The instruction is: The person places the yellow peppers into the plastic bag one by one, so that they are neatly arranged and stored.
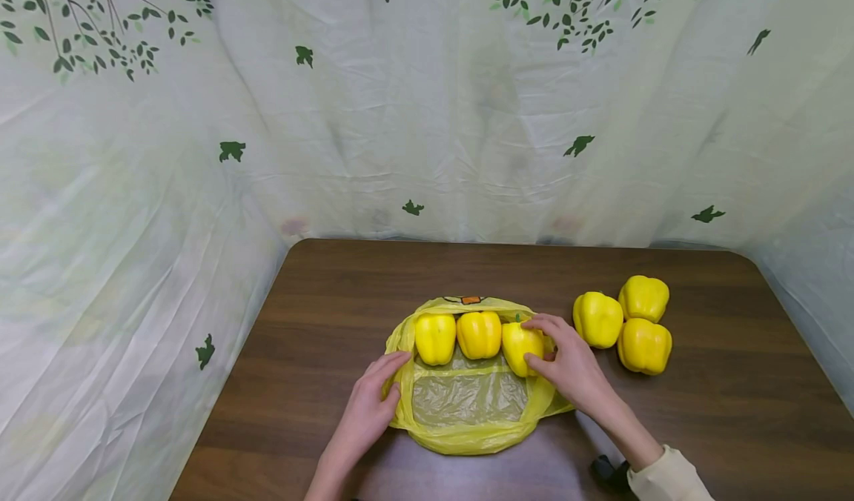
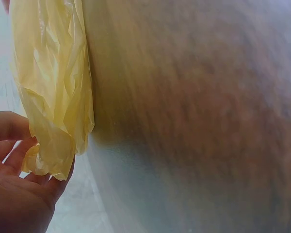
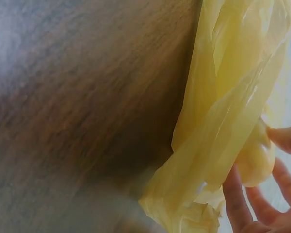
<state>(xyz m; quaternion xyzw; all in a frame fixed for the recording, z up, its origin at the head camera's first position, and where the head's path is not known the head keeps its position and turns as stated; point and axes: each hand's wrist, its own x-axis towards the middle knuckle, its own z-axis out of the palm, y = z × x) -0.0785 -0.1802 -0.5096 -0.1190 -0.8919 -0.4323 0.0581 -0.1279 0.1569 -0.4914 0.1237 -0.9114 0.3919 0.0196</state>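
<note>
A thin yellow plastic bag (image 1: pixel 470 442) lies with its mouth spread wide on the brown table. Inside, along its far side, stand two yellow bell peppers, a left one (image 1: pixel 435 340) and a middle one (image 1: pixel 479 336). My right hand (image 1: pixel 575 364) holds a third yellow bell pepper (image 1: pixel 515 349) at the bag's right side, fingers and thumb around it. The right wrist view shows this pepper (image 3: pixel 258 162) among the fingertips, partly behind the bag's wall. At the left rim, my left hand (image 1: pixel 368 405) grips the bag's edge (image 2: pixel 51 150) between thumb and fingers.
Three more yellow bell peppers, one in front (image 1: pixel 643 347), one at the back (image 1: pixel 643 299) and one on the left (image 1: pixel 597 320), sit grouped right of the bag. A dark object (image 1: pixel 608 473) lies by the right forearm. A leaf-printed curtain (image 1: pixel 427 115) hangs behind the table (image 1: pixel 320 323).
</note>
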